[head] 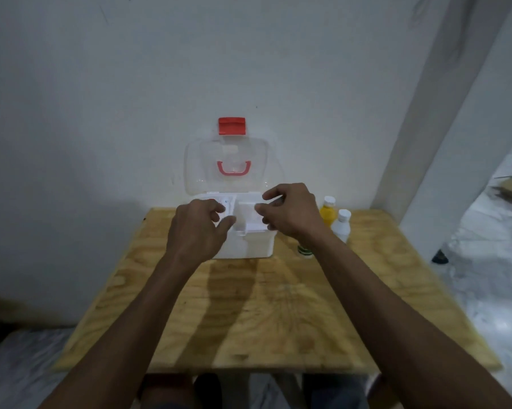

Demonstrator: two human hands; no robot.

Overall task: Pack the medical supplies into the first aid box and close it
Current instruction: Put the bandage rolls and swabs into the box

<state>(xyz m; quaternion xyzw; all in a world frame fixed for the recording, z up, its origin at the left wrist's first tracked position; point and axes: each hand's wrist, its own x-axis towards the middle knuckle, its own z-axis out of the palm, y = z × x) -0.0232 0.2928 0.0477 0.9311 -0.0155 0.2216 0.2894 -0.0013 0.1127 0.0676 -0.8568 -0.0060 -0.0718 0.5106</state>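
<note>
A white first aid box (248, 246) stands at the far edge of the wooden table (278, 305). Its clear lid (234, 160) is raised against the wall, with a red latch (232, 126) on top and a pink handle (234, 168). A white inner tray (247, 215) sits in the box mouth. My left hand (198, 231) hovers over the tray's left part, fingers curled by a small white packet (227, 205). My right hand (290, 211) hovers over the tray's right side, fingers apart. Neither hand clearly grips anything.
To the right of the box stand a yellow bottle (328, 212) and a white bottle (341, 225). A small green-banded container (305, 251) is partly hidden under my right wrist. A white wall is right behind the box. Marble floor lies to the right.
</note>
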